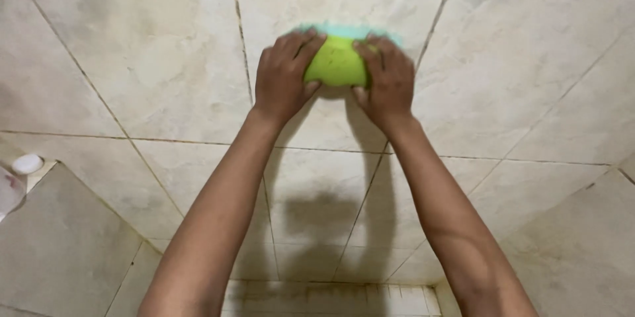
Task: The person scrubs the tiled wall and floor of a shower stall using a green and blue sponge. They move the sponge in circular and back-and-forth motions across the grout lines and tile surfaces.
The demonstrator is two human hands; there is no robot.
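Note:
Both my arms reach forward and press a yellow-green sponge (336, 62) with a teal scrubbing side against a beige tiled wall (165, 46). My left hand (284, 79) grips the sponge's left end, fingers curled over its top. On the right end sits my right hand (387, 82), gripping it the same way. The teal layer shows above my fingers, flat against the tile.
Dark grout lines cross the wall tiles. A white round object (28, 163) rests on a ledge at the far left, beside a pale container (8, 191) cut off by the edge. A strip of small floor tiles (331, 298) lies below.

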